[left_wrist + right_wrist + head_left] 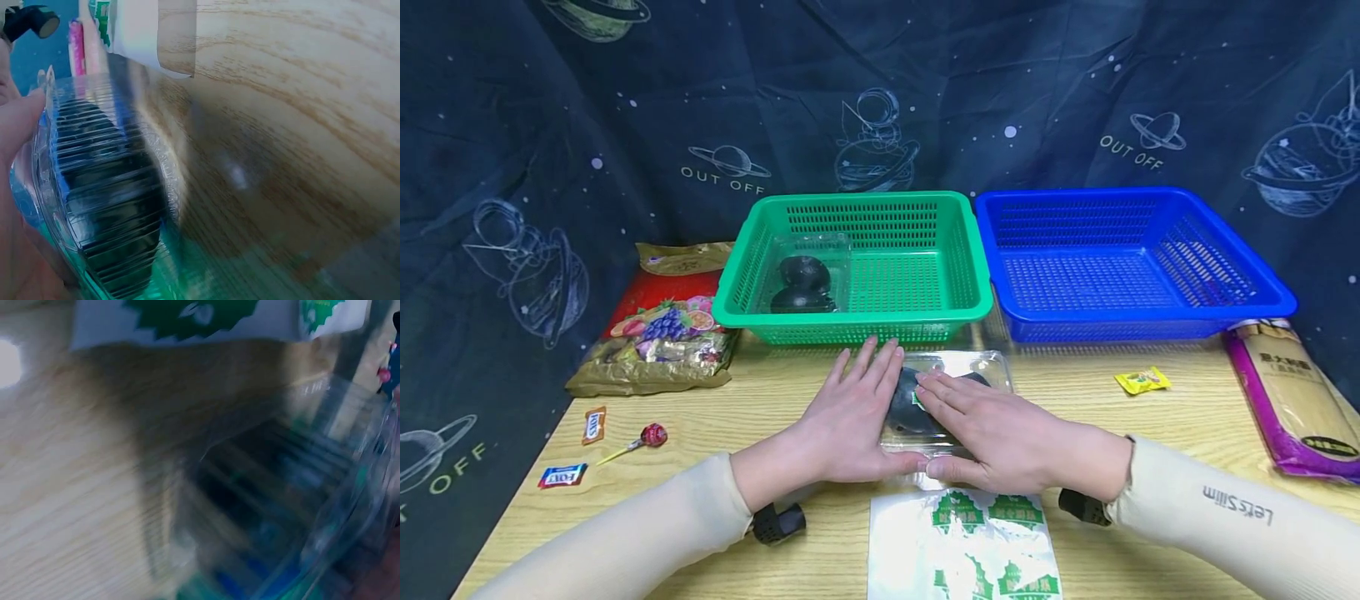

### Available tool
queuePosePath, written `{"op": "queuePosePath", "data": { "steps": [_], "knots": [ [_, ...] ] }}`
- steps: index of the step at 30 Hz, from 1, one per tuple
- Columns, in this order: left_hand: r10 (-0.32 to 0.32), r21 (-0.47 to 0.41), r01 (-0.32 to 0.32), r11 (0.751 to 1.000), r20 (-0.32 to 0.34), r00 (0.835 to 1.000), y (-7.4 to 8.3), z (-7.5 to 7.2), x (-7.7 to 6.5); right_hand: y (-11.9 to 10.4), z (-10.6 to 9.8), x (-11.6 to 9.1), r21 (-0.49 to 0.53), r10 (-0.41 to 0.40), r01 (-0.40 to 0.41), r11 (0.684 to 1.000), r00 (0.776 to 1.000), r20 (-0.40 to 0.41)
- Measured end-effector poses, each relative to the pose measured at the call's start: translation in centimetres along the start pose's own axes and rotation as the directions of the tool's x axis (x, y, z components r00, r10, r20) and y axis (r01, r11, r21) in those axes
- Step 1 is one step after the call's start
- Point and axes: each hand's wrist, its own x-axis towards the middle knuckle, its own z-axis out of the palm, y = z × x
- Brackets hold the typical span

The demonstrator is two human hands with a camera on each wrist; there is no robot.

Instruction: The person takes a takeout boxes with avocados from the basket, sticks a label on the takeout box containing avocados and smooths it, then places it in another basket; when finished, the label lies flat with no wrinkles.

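Observation:
A clear plastic clamshell box (958, 360) with dark rounded items inside lies on the table, its ribbed wall close up in both wrist views. My left hand (850, 421) rests on the box's left part with the fingers straight. From the right, my right hand (1000, 425) lays straight fingers across the lid, over a small green sticker (917, 398) that is partly hidden. The two thumbs meet at the box's near edge. Just in front lies a white sheet of green stickers (958, 546).
Behind stand a green basket (853, 320), holding another clear box (805, 283), and a blue basket (1138, 315). On the left are a candy bag (662, 333), two wrapped candies (593, 425) and a lollipop (653, 435). A yellow candy (1142, 381) and a noodle pack (1292, 400) lie right.

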Motion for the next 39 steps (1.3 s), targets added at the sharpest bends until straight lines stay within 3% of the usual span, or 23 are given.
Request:
{"op": "queuePosePath", "data": {
  "steps": [13, 23, 30, 35, 39],
  "knots": [
    [0.003, -0.021, -0.003, 1.000, 0.001, 1.000, 0.1, 0.2, -0.3, -2.1, 0.5, 0.8, 0.018, 0.020, -0.022, 1.000, 0.996, 0.088],
    [0.000, 0.014, 0.000, 1.000, -0.010, 1.000, 0.3, 0.1, 0.0, -1.2, 0.9, -1.5, -0.079, 0.066, -0.069, 0.995, 0.997, -0.039],
    [-0.012, 0.001, 0.012, 1.000, -0.009, 1.000, 0.3, 0.0, 0.0, -0.7, 0.7, -3.3, -0.142, 0.068, -0.078, 0.987, 0.995, -0.080],
    [-0.014, -0.012, 0.014, 1.000, -0.013, 1.000, 0.3, -0.1, 0.0, -0.6, 0.2, -3.0, -0.183, 0.072, -0.094, 0.979, 0.990, -0.120],
    [-0.008, -0.003, 0.008, 1.000, -0.015, 1.000, 0.3, 0.0, 0.1, -0.9, 0.2, -1.7, -0.168, 0.084, -0.101, 0.981, 0.991, -0.106]
  ]
}}
